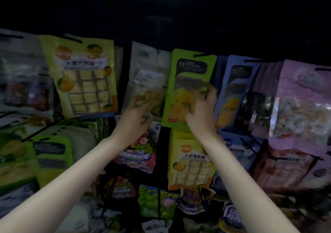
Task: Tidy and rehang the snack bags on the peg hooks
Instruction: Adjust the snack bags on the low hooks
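Item: lime-green printed plastic snack bag marked "01" (188, 87), upper row of a dark peg-hook display; landmark for all entries.
Right hand (200, 107): fingers curled over the landmark bag's lower right face and edge, gripping it.
Left hand (138, 111): just left of the landmark bag, fingers loosely bent before a white-and-clear plastic pouch (145, 75); blurred, so whether it grips or only touches cannot be told.
Left of that pouch: yellow-green windowed bag of pale square sweets (84, 77).
Right of landmark: pale-blue bag (236, 87), then pink bags (300, 100).
Step, judged: squaring the landmark bag on its peg.
Next move calls for checking that its hang-hole is seated, then levelling the neighbouring pouch.
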Motion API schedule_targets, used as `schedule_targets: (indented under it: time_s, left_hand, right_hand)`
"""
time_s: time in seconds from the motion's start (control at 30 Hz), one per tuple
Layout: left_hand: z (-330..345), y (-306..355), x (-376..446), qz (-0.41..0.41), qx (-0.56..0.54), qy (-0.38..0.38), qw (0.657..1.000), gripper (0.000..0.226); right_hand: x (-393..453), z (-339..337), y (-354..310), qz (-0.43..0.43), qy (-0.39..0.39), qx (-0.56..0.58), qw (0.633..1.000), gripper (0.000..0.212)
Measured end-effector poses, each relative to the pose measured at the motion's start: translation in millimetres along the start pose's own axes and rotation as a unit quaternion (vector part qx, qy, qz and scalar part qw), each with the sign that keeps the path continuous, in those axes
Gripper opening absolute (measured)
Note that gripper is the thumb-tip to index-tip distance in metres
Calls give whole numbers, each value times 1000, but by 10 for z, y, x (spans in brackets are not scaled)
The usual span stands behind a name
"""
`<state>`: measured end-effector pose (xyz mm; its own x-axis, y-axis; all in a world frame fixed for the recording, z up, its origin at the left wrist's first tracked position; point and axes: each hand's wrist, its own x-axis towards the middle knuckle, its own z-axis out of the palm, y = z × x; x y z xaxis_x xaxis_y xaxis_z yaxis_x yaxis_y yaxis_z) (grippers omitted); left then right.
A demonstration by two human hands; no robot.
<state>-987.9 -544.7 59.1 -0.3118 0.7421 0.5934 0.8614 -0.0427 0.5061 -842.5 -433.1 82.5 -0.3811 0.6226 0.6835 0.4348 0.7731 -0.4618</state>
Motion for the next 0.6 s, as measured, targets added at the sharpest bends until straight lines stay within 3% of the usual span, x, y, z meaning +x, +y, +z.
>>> schedule_targets:
  time_s: [0.13,0.27,0.43,0.6]
  left_hand:
    - [-114,-338,-390,-49,-3,-5,999,52]
    - [-250,-467,-660,-96,-19,0,995,45]
    - [-420,-612,-942,-104,2,-13,994,48]
    - [-462,-857,-1190,-123,-3,-39,992,46]
  right_hand:
    - [-388,482,-44,-38,-164,77,983,30]
    - [-597,990,-14,31,-317,130,939,44]
    - [-751,1413,91,91,-284,101,949,54]
    - [-834,1539,16,76,-200,123,969,17]
